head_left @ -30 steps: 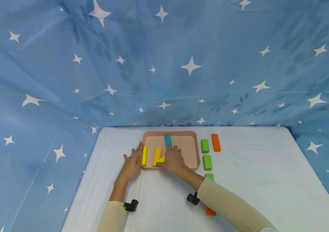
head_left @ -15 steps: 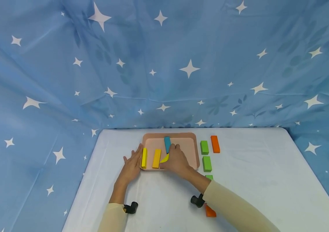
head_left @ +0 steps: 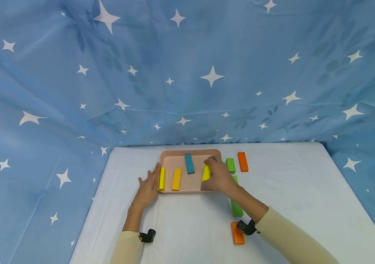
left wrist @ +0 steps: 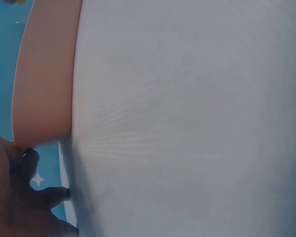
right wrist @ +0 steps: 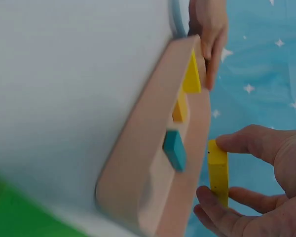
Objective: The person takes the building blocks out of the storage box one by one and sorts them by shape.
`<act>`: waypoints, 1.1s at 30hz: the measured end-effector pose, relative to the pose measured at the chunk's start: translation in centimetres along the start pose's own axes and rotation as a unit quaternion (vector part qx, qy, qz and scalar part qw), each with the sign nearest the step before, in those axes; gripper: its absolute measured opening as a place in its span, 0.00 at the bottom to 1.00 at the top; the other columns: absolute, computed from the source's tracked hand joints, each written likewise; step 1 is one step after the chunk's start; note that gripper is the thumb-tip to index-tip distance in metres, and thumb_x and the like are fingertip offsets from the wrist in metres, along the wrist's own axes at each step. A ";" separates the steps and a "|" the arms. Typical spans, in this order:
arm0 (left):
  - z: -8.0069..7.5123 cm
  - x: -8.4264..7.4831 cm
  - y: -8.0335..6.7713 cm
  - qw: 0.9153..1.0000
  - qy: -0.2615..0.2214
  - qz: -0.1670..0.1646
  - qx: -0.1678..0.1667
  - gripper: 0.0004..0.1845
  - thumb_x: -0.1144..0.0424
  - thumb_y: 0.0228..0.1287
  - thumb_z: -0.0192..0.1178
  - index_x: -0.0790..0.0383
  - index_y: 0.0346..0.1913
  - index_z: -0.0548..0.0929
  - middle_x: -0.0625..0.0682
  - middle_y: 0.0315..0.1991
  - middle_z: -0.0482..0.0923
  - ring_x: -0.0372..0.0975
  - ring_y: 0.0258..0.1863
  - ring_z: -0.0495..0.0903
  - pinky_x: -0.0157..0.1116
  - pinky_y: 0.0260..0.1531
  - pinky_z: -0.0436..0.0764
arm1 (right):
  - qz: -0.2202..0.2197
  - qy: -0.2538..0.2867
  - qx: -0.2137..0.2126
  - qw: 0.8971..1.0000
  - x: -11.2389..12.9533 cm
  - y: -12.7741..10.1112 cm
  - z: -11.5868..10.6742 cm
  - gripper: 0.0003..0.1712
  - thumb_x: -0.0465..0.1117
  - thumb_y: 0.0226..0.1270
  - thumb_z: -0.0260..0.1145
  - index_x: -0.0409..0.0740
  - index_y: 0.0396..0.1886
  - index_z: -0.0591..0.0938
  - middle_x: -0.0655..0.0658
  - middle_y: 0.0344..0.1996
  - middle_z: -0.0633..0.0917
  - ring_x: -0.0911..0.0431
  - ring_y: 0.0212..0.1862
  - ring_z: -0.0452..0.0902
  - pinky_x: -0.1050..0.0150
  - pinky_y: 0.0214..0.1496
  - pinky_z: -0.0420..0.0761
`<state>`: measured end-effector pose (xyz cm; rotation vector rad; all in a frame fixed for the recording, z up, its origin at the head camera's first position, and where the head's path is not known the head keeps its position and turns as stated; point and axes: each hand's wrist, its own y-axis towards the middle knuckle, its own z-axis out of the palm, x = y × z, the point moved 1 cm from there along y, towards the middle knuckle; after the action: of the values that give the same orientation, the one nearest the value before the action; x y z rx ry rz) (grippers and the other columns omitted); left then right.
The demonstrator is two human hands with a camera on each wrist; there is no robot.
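Tabletop in white, starry blue cloth behind, right fingers pinching yellow block, left fingers apart against tray

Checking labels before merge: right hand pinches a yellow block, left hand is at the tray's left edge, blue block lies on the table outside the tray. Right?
One error: the blue block lies inside the tray, as the head view shows. The rest holds: right hand pinches a yellow block, left hand is at the tray's left edge.
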<state>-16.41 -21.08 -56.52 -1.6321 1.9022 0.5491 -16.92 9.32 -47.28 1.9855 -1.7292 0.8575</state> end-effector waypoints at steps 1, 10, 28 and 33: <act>0.0 0.0 0.0 1.000 0.000 0.000 0.000 0.29 0.56 0.87 0.39 0.46 0.85 0.52 0.42 0.85 0.49 0.62 0.81 0.52 0.76 0.72 0.34 | 0.002 0.000 0.001 1.000 -0.4 -0.3 -0.6 0.44 0.37 0.46 0.83 0.35 0.67 0.78 0.37 0.69 0.73 0.44 0.56 0.75 0.49 0.58 0.84; -0.1 0.0 0.0 1.000 -0.001 -0.002 0.001 0.29 0.56 0.87 0.38 0.44 0.85 0.51 0.42 0.85 0.49 0.62 0.81 0.52 0.75 0.73 0.34 | 0.013 -0.023 0.002 1.000 -5.1 -2.9 -5.4 0.45 0.38 0.50 0.83 0.34 0.69 0.77 0.33 0.74 0.69 0.37 0.63 0.76 0.41 0.63 0.83; -0.2 0.1 0.0 1.000 -0.010 -0.006 0.002 0.30 0.55 0.87 0.38 0.43 0.85 0.51 0.42 0.85 0.48 0.60 0.82 0.51 0.75 0.73 0.32 | -0.065 -0.040 0.089 0.993 -14.0 -5.5 -7.3 0.41 0.30 0.51 0.82 0.33 0.67 0.77 0.30 0.73 0.70 0.37 0.65 0.77 0.48 0.59 0.85; -0.1 0.1 0.0 1.000 -0.009 -0.011 0.007 0.30 0.54 0.87 0.38 0.43 0.85 0.50 0.41 0.85 0.47 0.59 0.83 0.50 0.74 0.74 0.31 | -0.079 -0.057 0.097 0.991 -14.5 -5.4 -6.5 0.41 0.31 0.51 0.83 0.36 0.67 0.78 0.32 0.73 0.72 0.36 0.68 0.74 0.42 0.65 0.80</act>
<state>-16.47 -21.22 -56.58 -1.6326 1.8683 0.5397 -13.85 25.38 -51.33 2.3049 -1.5713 0.9028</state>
